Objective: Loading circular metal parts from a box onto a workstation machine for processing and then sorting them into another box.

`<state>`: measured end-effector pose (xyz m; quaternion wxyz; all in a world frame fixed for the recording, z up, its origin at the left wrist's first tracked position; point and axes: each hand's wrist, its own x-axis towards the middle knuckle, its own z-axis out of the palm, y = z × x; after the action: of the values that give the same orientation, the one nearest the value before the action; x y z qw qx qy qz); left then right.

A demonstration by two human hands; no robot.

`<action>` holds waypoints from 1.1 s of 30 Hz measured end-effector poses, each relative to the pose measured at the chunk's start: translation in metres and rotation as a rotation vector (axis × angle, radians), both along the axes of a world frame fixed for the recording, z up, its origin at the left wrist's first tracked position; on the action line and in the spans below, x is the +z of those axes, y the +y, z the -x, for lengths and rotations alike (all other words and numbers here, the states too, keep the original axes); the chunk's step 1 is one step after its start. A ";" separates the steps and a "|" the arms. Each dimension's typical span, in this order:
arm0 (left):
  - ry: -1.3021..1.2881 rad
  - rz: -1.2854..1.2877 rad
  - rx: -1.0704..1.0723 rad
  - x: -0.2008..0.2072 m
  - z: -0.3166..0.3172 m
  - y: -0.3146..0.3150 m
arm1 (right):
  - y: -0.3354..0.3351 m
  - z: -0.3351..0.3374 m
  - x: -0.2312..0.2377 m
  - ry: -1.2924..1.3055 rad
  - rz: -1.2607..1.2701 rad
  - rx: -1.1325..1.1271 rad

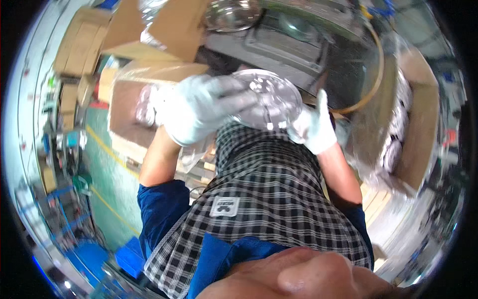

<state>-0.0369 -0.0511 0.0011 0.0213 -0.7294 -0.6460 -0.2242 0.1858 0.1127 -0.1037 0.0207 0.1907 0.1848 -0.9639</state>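
Green floor (107,159): down on my left, crossed by yellow lines.
Grey machine (286,47): straight ahead of me, beyond my hands.
Right carton (423,122): open beside me, lined with clear plastic, its flaps spread.
Left carton (122,112): open too, with a plastic liner, partly behind my left wrist.
Upper carton (181,30): ahead and to the left, above the left carton, with shiny wrapping showing in it.
My apron (279,192): black and white check, over a blue shirt (162,209) whose sleeves end near my elbows.
Shiny pieces (401,107): set in a row inside the right carton.
Yellow-brown hose (381,65): curving down between the machine and the right carton.
My left hand (201,107): white-gloved, grasping the round disc, its fingers laid across the left part of the face.
My right hand (313,127): white-gloved, at the disc's right rim, thumb standing up clear of it; with the glare and blur, I can't tell whether its fingers are closed on the rim.
Round disc (271,102): glossy and silvery, between my hands, in front of my apron.
Apron patch (224,207): small, pale, on my chest.
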 end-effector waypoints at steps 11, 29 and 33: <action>-1.106 0.234 0.339 -0.058 -0.038 0.076 | 0.029 -0.013 0.011 -0.096 -0.568 -0.398; -0.925 -0.199 0.521 -0.017 0.095 0.257 | -0.017 -0.123 -0.115 -0.741 -0.858 -0.226; -0.918 -0.140 0.588 -0.031 0.120 0.312 | -0.011 -0.129 -0.139 -0.678 -0.725 -0.317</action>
<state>-0.1573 0.2608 -0.0297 -0.1527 -0.3422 -0.7490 -0.5464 0.3143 0.1019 -0.2428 -0.1342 0.5127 0.4586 -0.7134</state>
